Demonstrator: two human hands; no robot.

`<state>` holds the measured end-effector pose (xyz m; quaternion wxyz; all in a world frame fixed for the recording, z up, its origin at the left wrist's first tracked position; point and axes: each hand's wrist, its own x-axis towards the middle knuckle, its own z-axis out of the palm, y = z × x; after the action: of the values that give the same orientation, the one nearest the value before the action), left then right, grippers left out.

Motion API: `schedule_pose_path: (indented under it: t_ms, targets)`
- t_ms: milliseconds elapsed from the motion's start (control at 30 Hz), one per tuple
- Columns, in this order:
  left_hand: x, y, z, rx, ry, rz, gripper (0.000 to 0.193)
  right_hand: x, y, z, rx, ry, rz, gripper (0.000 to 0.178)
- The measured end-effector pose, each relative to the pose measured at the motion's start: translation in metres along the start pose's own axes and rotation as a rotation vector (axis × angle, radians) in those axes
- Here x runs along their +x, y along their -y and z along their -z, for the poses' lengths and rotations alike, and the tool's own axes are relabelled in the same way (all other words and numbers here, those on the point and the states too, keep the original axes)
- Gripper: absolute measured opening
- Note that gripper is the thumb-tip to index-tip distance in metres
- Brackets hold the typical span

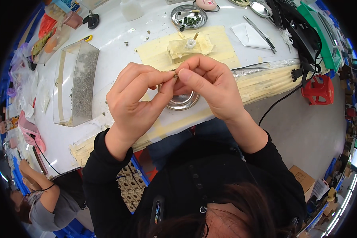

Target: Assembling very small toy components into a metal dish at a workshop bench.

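— Above the round shiny metal dish [183, 101] on the white tabletop [115, 43], what's pinched?
— A tiny brownish piece [175, 74], too small to identify, gripped between the left hand [137, 99] and right hand [210, 85], fingertips meeting.
— Anything nearby?
— A clear plastic tray of grey granules [77, 83], left.

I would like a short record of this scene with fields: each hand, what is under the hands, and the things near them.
left hand: pinches a tiny part at the fingertips
right hand: pinches the same tiny part
under the hands: round metal dish on the white table
left of the hands: clear box of grey granules
behind the hands: yellow sheet, metal dish with dark green pieces
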<state>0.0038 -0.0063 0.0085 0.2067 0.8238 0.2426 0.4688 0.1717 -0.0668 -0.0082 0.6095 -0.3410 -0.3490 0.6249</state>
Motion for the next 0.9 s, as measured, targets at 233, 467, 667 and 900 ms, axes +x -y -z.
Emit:
schedule_pose_path:
  t_ms: [233, 467, 667, 900]
  targets:
    - [0.001, 0.002, 0.002, -0.012, 0.021, -0.034, 0.018, 0.001, -0.003, 0.003, -0.002, 0.021, -0.014, 0.016]
    - [0.001, 0.004, 0.001, -0.087, 0.022, -0.032, 0.018, 0.001, -0.002, 0.005, 0.072, 0.041, -0.080, 0.018]
    - [-0.001, 0.003, 0.000, 0.001, -0.018, -0.029, 0.016, -0.003, -0.005, -0.003, -0.137, -0.026, 0.144, 0.012]
    - [-0.002, 0.002, 0.000, 0.108, -0.003, -0.057, 0.017, -0.002, -0.004, -0.005, -0.762, -0.045, 0.520, 0.012]
